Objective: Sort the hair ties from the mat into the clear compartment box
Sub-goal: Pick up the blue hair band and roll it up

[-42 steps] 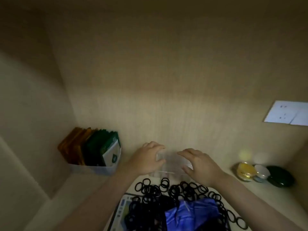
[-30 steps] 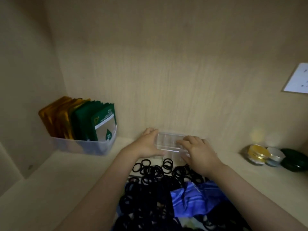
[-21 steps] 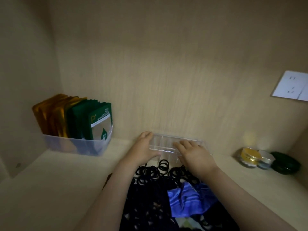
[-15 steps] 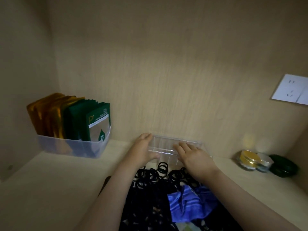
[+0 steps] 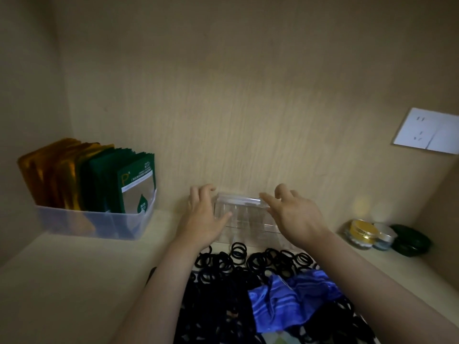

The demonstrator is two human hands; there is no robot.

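Pinching the left end of the clear compartment box (image 5: pixel 244 217) with the left hand (image 5: pixel 202 217), thumb in front and fingers behind. Hovering the right hand (image 5: pixel 295 214) over the other end, splayed wide and holding nothing, fingertip contact too dim to call. Lying long axis left to right between both hands, compartment contents lost in glare; nearer than the wrists, heaped black hair ties (image 5: pixel 248 259), cut off below; beyond the left hand, a clear tub (image 5: pixel 99 223) of gold and green sachets (image 5: pixel 94 175).

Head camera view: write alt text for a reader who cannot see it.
On a dim shelf, the left hand holds the left end of a clear compartment box while the right hand spreads its fingers over the right end. Black hair ties lie heaped in front of it; a bin of packets stands left, jars right.
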